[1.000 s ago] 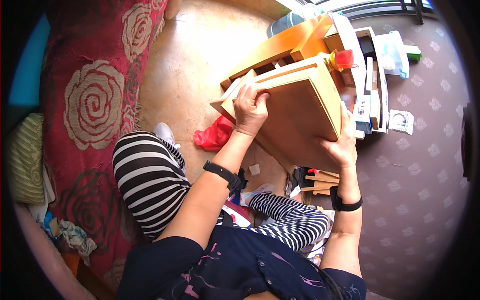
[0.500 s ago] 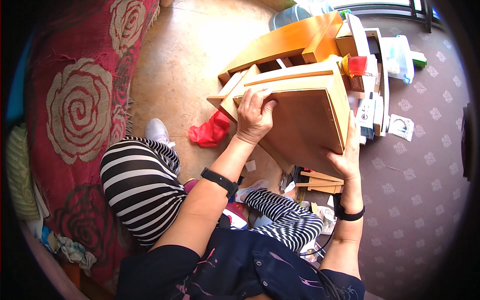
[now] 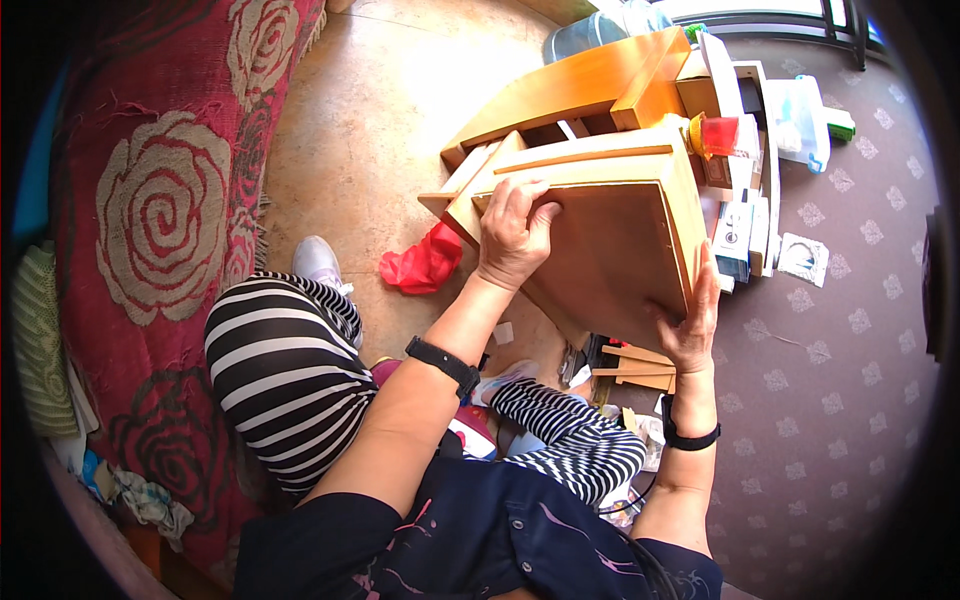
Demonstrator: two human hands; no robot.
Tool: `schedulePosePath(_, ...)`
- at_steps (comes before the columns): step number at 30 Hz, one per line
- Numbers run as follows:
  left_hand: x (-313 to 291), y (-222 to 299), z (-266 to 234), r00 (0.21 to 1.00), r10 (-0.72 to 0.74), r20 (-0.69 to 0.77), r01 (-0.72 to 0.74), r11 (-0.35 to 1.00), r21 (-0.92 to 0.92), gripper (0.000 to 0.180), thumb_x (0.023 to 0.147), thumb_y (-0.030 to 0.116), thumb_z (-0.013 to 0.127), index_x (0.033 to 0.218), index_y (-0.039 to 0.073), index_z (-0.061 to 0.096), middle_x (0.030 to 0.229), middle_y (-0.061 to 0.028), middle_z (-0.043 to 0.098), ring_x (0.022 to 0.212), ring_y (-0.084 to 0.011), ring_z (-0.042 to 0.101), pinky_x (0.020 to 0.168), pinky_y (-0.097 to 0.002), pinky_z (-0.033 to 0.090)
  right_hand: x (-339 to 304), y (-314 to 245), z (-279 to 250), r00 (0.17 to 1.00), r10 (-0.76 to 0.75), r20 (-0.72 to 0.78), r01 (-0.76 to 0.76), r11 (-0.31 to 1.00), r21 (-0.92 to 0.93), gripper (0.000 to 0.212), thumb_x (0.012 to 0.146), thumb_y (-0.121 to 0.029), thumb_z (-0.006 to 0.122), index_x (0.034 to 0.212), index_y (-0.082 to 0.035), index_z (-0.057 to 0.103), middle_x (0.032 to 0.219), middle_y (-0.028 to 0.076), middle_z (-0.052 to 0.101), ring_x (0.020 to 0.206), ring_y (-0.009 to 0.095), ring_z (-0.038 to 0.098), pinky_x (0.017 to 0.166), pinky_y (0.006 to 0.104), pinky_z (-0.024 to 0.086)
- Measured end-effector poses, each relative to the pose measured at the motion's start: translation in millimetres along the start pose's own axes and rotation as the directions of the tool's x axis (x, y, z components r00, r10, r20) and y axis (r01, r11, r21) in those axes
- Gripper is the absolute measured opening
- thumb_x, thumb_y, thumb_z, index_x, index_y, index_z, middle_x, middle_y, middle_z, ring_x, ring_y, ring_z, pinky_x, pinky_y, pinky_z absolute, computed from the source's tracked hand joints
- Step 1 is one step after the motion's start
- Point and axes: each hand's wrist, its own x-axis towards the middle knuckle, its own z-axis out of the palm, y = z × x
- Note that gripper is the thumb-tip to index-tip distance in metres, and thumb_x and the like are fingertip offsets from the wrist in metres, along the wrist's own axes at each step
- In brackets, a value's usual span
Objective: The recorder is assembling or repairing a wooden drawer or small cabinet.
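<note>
A pale wooden drawer (image 3: 610, 240) is tilted up in front of me, its brown bottom panel toward me. My left hand (image 3: 514, 236) is closed over its left upper edge, fingers across the wood and thumb against the panel. At the lower right corner, my right hand (image 3: 688, 325) grips the drawer, fingers along the outer side wall and thumb at the underside. The inside of the drawer is hidden. Just behind it stands an orange wooden cabinet (image 3: 560, 92).
A red plastic bag (image 3: 422, 262) lies on the floor left of the drawer. Small wooden pieces (image 3: 640, 368) and clutter lie below it. Boxes (image 3: 736, 225) and a clear plastic bin (image 3: 797, 120) stand at the right. A red rose-patterned cover (image 3: 165, 215) runs along the left.
My right hand has slid slightly toward me along the drawer's edge. My left hand keeps its place on the drawer, and the whole view has shifted a little.
</note>
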Motion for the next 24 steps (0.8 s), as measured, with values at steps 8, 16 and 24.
schedulePosePath(8, 10, -4, 0, 0.996, -0.016, 0.093, 0.014, 1.000, 0.025, 0.038, 0.065, 0.000, 0.069, 0.102, 0.001, 0.060, 0.100, -0.0152, 0.062, 0.096, -0.0353, 0.059, 0.086, -0.0407, 0.047, 23, -6, -17, 0.895, 0.362, 0.259, -0.384, 0.923, 0.036, 0.118, 0.048, -0.019, 0.086, 0.145, -0.003, 0.021, 0.146, 0.022, 0.030, 0.133, 0.038, 0.033, 0.107, 0.0416, 0.033)
schedulePosePath(16, 29, -12, -10, 0.925, -0.154, 0.347, 0.188, 0.980, -0.066, 0.044, 0.067, 0.002, 0.070, 0.110, 0.001, 0.062, 0.106, -0.0164, 0.063, 0.101, -0.0312, 0.059, 0.090, -0.0365, 0.046, 31, 0, -11, 0.866, 0.433, 0.251, -0.449, 0.894, 0.009, 0.111, 0.045, -0.016, 0.084, 0.140, -0.002, 0.029, 0.128, 0.020, 0.044, 0.119, 0.038, 0.044, 0.102, 0.0430, 0.036)
schedulePosePath(24, 38, -29, -18, 0.886, -0.172, 0.431, 0.268, 0.948, -0.174, 0.042, 0.070, 0.004, 0.073, 0.111, 0.004, 0.064, 0.114, -0.0114, 0.064, 0.109, -0.0244, 0.057, 0.097, -0.0333, 0.044, 33, 1, -11, 0.870, 0.416, 0.266, -0.434, 0.901, 0.014, 0.109, 0.047, -0.016, 0.083, 0.141, -0.006, 0.028, 0.128, 0.020, 0.044, 0.119, 0.038, 0.043, 0.101, 0.0437, 0.037)
